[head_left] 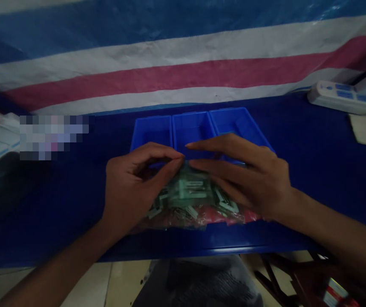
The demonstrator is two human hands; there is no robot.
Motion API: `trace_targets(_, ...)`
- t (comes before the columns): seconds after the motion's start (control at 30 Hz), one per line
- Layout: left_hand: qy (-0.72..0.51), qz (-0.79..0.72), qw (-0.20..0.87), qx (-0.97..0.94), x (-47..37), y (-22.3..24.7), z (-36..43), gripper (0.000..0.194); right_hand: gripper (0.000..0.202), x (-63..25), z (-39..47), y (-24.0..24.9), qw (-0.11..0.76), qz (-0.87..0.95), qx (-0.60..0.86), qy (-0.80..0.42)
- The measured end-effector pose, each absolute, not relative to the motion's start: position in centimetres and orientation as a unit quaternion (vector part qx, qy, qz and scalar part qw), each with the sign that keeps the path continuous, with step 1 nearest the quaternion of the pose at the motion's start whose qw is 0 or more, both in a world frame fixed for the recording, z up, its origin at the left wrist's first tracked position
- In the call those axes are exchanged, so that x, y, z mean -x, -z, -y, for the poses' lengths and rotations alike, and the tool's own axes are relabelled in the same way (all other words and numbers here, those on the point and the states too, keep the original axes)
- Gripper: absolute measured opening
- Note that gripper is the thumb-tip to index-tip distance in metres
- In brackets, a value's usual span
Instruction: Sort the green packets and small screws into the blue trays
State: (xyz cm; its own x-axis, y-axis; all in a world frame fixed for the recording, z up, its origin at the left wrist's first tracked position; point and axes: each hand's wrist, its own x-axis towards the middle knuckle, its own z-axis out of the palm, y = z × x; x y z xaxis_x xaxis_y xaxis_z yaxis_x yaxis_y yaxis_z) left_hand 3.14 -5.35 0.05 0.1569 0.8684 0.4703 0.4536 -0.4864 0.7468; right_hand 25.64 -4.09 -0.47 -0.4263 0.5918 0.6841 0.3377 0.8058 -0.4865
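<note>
At 6 o'clock, nearest, is a dark-clothed lap (198, 281); at 5, a brown stool (310, 279). Packets (221, 215) of pale and red pieces lie on the blue table (323, 204). Just above them, mid-dial, a clear bag (194, 187) is pinched at its top by the left hand (131, 183). The right hand (256, 175) has parted fingers; whether they grip is unclear. Both hands partly hide three blue bins (195, 123) at 12; a power strip (339, 96) sits at 2, before a striped sheet (183, 51).
</note>
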Motion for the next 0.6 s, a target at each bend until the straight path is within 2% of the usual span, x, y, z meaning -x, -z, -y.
trace_targets(0.1, -0.460, -0.439, 0.154, -0.756, -3.1, -0.1, 5.9, 0.013, 0.027, -25.9, 4.6, 0.2, 0.481, 0.799, 0.297, -0.205)
trace_targets(0.2, -0.465, -0.404, 0.063, -0.785, -2.8, -0.2, 6.1, 0.027, 0.018, -26.1, 4.8, -0.4, 0.539, 0.711, 0.327, -0.312)
trace_targets(0.3, -0.450, -0.378, 0.021, -0.808, -2.7, -0.2, 5.9, 0.031, 0.012, -26.4, 4.4, -0.6, 0.540, 0.661, 0.333, -0.400)
trace_targets(0.4, -0.452, -0.380, 0.004, -0.807, -2.7, 0.1, 5.7, 0.036, 0.019, -26.8, 3.9, -0.6, 0.519, 0.642, 0.333, -0.455)
trace_targets(0.5, -0.449, -0.377, 0.027, -0.810, -2.9, 0.4, 5.5, 0.054, 0.020, -27.2, 3.7, -0.7, 0.492, 0.630, 0.348, -0.490)
trace_targets(0.6, -0.425, -0.366, 0.054, -0.826, -3.0, 0.5, 5.4, 0.065, 0.018, -27.5, 4.0, -0.7, 0.461, 0.653, 0.366, -0.477)
